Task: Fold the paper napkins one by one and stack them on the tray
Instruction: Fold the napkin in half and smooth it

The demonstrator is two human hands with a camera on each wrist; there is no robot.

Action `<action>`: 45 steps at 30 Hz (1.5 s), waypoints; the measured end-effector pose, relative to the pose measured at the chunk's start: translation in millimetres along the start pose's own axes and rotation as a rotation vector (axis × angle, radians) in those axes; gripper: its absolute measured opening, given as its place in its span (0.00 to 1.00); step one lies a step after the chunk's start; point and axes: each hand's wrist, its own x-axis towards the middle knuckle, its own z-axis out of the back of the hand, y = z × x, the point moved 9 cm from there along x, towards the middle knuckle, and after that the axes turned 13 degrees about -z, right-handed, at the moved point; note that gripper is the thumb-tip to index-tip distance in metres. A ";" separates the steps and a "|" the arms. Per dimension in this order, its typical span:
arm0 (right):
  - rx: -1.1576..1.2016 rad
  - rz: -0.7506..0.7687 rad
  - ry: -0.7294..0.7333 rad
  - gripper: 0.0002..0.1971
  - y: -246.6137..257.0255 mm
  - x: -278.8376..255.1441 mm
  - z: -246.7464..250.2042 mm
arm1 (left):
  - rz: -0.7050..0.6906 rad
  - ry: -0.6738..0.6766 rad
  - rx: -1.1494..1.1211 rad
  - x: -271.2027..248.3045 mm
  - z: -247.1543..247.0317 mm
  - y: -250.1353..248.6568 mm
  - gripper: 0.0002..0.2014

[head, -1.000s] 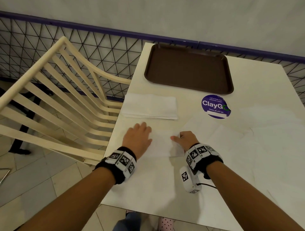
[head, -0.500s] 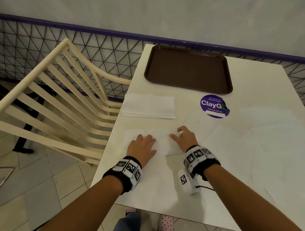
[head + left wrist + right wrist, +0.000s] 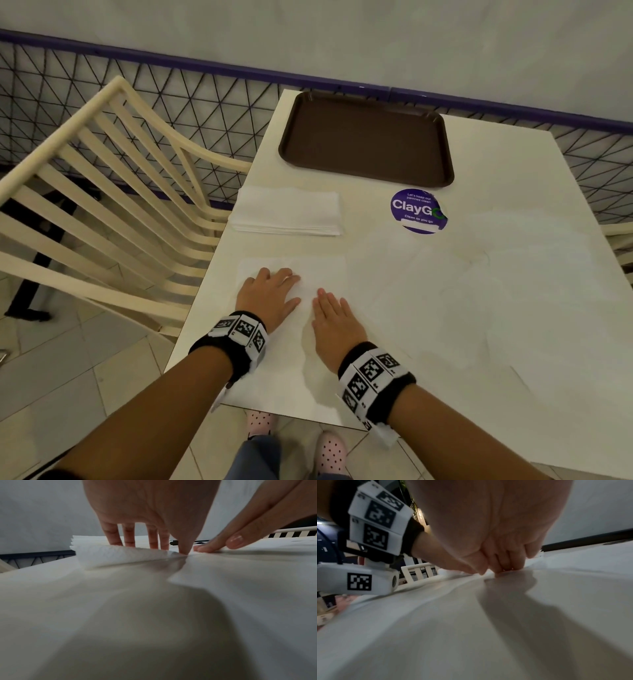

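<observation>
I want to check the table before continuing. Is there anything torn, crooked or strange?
One small thing: the purple ClayGo sticker in front of the tray is torn or peeling at its right edge. Otherwise nothing stands out: the napkin stack lies square, the tray holds nothing, and the left hand and right hand press one napkin flat.

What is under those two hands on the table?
A single white paper napkin lies flat under the left hand and right hand, both pressing it against the white table. The parts beneath the palms are covered, so any crease there stays hidden.
</observation>
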 end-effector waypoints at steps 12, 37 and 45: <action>-0.111 -0.023 0.128 0.25 -8.8 -9.3 26.4 | 0.108 -0.112 -0.105 -27.4 7.7 -3.0 0.24; -0.044 0.047 0.071 0.15 -13.5 0.4 50.2 | 0.192 -0.094 -0.021 -59.4 9.5 17.6 0.25; -0.057 0.044 0.060 0.16 -9.9 13.1 60.5 | -0.085 0.070 0.441 -5.2 11.5 -21.9 0.29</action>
